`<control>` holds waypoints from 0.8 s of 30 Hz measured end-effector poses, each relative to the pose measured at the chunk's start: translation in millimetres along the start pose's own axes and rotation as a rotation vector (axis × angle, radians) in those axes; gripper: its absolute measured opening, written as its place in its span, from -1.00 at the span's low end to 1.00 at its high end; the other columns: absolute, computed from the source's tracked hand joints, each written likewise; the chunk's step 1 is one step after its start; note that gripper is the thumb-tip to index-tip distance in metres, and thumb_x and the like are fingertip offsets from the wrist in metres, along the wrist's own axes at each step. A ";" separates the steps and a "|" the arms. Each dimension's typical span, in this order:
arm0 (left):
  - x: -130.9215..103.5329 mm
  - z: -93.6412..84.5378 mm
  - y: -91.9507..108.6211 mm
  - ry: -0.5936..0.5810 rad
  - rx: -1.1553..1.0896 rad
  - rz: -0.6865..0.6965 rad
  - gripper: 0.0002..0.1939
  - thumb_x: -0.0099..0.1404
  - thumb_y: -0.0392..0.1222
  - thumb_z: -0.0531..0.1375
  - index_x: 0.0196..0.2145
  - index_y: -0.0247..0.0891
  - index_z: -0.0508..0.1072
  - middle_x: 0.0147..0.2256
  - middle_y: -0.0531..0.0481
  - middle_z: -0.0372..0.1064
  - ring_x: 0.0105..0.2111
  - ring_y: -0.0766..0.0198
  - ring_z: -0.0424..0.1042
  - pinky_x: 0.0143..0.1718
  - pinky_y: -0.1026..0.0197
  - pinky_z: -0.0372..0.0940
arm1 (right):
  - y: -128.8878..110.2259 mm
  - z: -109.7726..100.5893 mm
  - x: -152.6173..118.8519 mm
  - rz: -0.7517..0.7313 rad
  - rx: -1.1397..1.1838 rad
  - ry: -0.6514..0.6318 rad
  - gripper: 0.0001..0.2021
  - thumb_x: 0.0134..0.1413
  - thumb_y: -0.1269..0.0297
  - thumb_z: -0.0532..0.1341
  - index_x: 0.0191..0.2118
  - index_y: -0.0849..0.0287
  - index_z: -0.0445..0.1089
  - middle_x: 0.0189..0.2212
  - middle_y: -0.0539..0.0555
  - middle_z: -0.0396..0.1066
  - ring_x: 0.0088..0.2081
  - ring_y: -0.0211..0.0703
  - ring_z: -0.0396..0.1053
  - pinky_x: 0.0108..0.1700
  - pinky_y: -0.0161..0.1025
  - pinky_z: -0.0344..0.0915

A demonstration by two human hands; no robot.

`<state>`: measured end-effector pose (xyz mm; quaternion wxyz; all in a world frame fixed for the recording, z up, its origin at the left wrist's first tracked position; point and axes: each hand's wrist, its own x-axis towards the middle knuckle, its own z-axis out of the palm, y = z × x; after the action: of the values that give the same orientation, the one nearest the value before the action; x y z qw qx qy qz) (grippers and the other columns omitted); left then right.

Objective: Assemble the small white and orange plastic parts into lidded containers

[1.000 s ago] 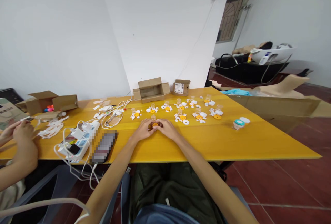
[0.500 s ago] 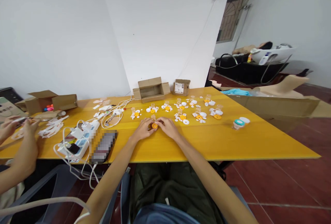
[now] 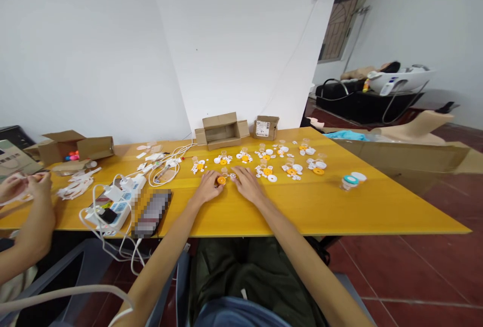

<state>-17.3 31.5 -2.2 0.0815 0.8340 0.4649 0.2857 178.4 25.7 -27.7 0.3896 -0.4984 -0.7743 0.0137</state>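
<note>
My left hand [image 3: 207, 187] is closed around an orange round piece [image 3: 221, 180], held just above the table with its round face towards me. Beside it, my right hand [image 3: 248, 185] reaches over the table with fingers stretched out, its fingertips at small white perforated pieces [image 3: 233, 176]. Whether they touch those pieces I cannot make out. A small clear cup [image 3: 224, 171] stands just behind the two hands. Further back and to the right lie several groups of parts, with orange rings [image 3: 267, 171], white discs [image 3: 271, 178] and clear cups.
A clear jar with a teal lid [image 3: 349, 181] stands on the right. Two cardboard boxes [image 3: 222, 143] sit by the wall. Left of me are a phone [image 3: 153, 214], a power strip [image 3: 126, 203] and tangled white cables. At far left, another person's hands [image 3: 37, 183] work on something pale.
My right hand has moved off the orange piece to the small white pieces. My left hand keeps the orange piece, now slightly further left. The other person's hands have shifted.
</note>
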 end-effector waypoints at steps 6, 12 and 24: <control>2.0 1.7 -5.2 0.062 -0.035 -0.124 -0.78 0.13 -0.32 0.25 -0.23 -0.15 0.51 -0.23 -0.04 0.46 -0.12 0.05 0.39 0.00 0.02 0.27 | -1.4 -0.2 -2.1 -0.061 -0.035 -0.123 -0.71 0.27 0.39 0.13 0.03 0.06 0.47 0.03 0.16 0.49 0.01 -0.02 0.37 0.02 -0.06 0.33; 4.9 3.7 -10.7 0.136 -0.130 -0.220 -0.80 0.10 -0.30 0.27 -0.27 -0.17 0.51 -0.26 -0.04 0.46 -0.14 0.06 0.40 -0.03 0.01 0.29 | -7.7 -7.9 0.7 -0.038 -0.080 -0.189 -0.78 0.28 0.39 0.14 -0.08 0.09 0.50 -0.05 0.14 0.52 -0.03 -0.05 0.39 0.00 -0.11 0.31; 3.4 -1.2 -16.9 0.111 -0.322 -0.201 -0.67 0.08 -0.31 0.26 -0.16 -0.18 0.40 -0.17 -0.02 0.39 -0.10 0.13 0.39 0.04 0.06 0.28 | -9.2 -8.1 0.8 -0.039 -0.108 -0.177 -0.82 0.28 0.38 0.15 -0.10 0.11 0.49 -0.13 0.14 0.48 -0.06 -0.07 0.39 0.02 -0.14 0.30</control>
<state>-28.9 43.5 -6.7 0.2163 0.7426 0.4978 0.3923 176.3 18.8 -17.9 0.2924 -0.5003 -0.8150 0.0086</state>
